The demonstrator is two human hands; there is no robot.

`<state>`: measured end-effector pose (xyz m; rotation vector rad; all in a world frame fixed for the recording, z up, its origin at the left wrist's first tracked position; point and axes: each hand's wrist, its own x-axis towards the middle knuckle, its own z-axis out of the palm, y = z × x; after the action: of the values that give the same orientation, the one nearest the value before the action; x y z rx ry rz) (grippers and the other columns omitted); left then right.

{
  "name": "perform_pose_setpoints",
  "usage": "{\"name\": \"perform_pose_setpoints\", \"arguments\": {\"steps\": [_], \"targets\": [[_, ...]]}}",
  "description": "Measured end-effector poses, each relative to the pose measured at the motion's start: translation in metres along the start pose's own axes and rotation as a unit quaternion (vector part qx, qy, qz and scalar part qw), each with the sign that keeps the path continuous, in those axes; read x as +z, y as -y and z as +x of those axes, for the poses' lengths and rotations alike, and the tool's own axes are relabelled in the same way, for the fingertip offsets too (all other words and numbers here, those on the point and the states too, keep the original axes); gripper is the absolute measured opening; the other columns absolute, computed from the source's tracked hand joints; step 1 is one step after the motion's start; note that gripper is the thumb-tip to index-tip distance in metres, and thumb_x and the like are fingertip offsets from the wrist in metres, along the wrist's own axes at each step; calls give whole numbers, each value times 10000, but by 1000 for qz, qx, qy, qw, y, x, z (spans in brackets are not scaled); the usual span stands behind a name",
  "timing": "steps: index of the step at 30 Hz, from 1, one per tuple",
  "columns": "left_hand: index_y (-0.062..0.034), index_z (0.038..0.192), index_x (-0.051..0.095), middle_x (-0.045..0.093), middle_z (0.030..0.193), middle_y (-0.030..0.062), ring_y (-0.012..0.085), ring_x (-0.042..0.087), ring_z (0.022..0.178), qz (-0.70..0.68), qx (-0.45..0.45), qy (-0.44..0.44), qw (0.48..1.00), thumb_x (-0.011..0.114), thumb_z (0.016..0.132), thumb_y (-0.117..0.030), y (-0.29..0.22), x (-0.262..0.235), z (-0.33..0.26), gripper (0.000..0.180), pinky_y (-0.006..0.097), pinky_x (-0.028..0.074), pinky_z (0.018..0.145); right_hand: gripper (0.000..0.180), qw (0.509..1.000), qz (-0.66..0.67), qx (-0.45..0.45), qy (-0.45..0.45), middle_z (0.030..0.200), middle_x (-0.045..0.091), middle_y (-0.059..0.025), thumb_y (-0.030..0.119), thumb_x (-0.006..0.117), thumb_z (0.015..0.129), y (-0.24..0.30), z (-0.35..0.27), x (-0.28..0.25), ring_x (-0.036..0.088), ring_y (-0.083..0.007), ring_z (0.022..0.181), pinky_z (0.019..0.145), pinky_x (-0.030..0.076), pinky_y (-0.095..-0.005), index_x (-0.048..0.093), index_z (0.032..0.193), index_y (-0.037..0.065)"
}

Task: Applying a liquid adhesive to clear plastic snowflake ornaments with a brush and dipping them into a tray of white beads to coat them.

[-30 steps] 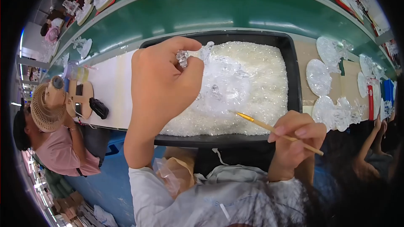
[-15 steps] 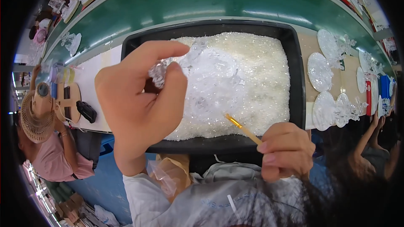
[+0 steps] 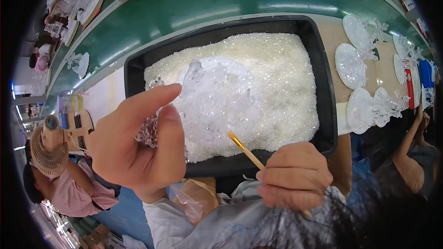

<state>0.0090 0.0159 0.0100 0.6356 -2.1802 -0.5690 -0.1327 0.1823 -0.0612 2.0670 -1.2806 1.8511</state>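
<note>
Black plastic walled the tray [image 3: 326, 124], set on the desk [image 3: 100, 93] and heaped with glittering clear granules [image 3: 286, 87]. Over the heap, nearer the tray's left edge than its right, was a clear ornament [image 3: 217, 99] with a round whitish base; whether it touched the granules I could not tell. The left hand [image 3: 134, 145], by the tray's near left corner, had its grip closed around what looked like the ornament's knobbly left side. The right hand [image 3: 295, 175], before the near edge, grasped a thin brush [image 3: 249, 155]. Its long axis slanted away and leftward, bristles at the base's near rim, contact unclear. The base lay beyond and left of the right grip.
</note>
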Motion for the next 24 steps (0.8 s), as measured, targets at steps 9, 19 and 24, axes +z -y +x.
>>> {"name": "perform_pose_setpoints", "arguments": {"steps": [9,19,24], "targets": [[37,906,743,667,674,17,19,424,483,-34,4,-53,998,646,725,57,3,2,0,205,164,294,472,123,998,42,16,-52,735,631,-143,-44,723,669,4,-2,-13,587,-223,556,420,451,-280,614,718,-16],[62,934,724,668,724,58,40,495,532,-50,-17,-55,997,647,761,34,8,-5,-1,191,159,336,508,112,997,59,31,-36,723,630,-152,-27,723,696,4,-1,-19,590,-219,549,419,465,-283,611,691,-22],[79,939,716,660,714,65,49,501,521,-68,-27,-63,995,652,765,38,7,-7,-1,190,164,344,503,113,994,69,11,-79,736,645,-170,7,735,699,0,-9,-13,586,-230,520,411,468,-293,631,719,-33]]}}
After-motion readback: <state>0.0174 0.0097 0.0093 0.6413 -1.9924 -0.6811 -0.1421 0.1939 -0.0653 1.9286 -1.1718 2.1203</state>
